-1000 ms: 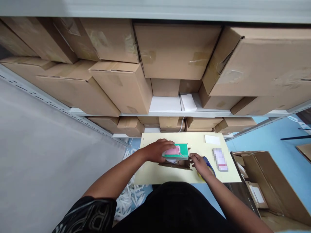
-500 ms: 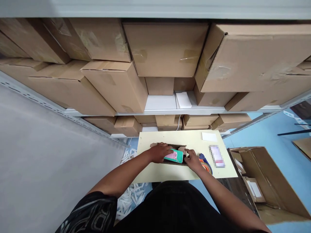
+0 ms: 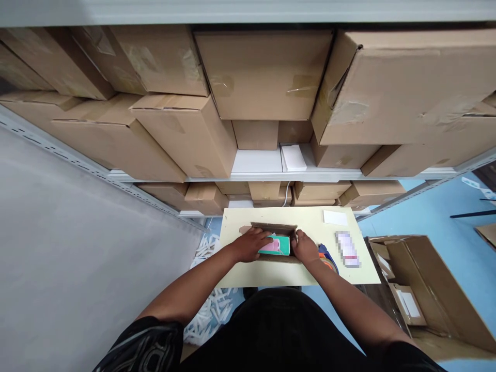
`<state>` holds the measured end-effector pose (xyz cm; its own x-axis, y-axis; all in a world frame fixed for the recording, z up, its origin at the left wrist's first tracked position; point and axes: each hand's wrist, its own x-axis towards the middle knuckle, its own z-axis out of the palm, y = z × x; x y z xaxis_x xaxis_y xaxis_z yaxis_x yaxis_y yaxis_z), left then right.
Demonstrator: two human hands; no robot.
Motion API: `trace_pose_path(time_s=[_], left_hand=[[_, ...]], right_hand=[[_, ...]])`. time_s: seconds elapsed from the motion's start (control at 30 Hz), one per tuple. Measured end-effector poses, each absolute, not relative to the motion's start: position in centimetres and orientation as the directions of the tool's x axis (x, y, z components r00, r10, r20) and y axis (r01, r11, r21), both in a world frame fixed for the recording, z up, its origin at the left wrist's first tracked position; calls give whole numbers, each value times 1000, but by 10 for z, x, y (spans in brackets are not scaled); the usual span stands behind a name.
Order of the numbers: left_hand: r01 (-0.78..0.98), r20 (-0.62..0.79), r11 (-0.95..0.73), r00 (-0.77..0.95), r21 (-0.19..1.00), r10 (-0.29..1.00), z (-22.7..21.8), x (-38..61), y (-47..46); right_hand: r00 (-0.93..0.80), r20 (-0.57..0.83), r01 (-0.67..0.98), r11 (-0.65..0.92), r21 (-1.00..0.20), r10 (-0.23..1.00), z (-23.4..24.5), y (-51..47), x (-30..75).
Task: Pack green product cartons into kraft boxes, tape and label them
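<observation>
Green-and-pink box (image 3: 276, 246) | now lowered flat into open carton (image 3: 273, 226), between table's (image 3: 267, 276) near and far edges | left hand (image 3: 250, 244) atop, right hand (image 3: 305, 247) at carton's end; grips unclear | insertion looks nearly complete

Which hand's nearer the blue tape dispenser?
Right. The right hand is just left of the tape dispenser, at the right end of the open carton; the left hand is farther off, at the carton's left end.

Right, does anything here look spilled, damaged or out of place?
White strips lie heaped below the left edge of the table, looking spilled, though possibly kept there. The big upper-right carton gapes along its left side. The green box in the open carton shows nothing odd.
</observation>
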<state>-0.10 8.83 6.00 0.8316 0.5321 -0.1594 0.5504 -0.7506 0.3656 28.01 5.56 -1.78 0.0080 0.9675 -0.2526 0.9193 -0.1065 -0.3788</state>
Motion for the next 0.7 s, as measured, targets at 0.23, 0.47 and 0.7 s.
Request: trace_pose_path(time_s=[0.23,0.47,0.7], left_hand=[[533,-164,-747,842,397,513,42,21,96],[560,-234,-718,827,413,511,3,44,103],[666,-364,-590,744,456,560,-24,31,103]], right_hand=[[85,-309,629,-291,-721,947,-41,43,306],[176,-394,494,-427,-757,902,-40,41,308],[152,-414,512,-430,-744,898,-38,38,298]])
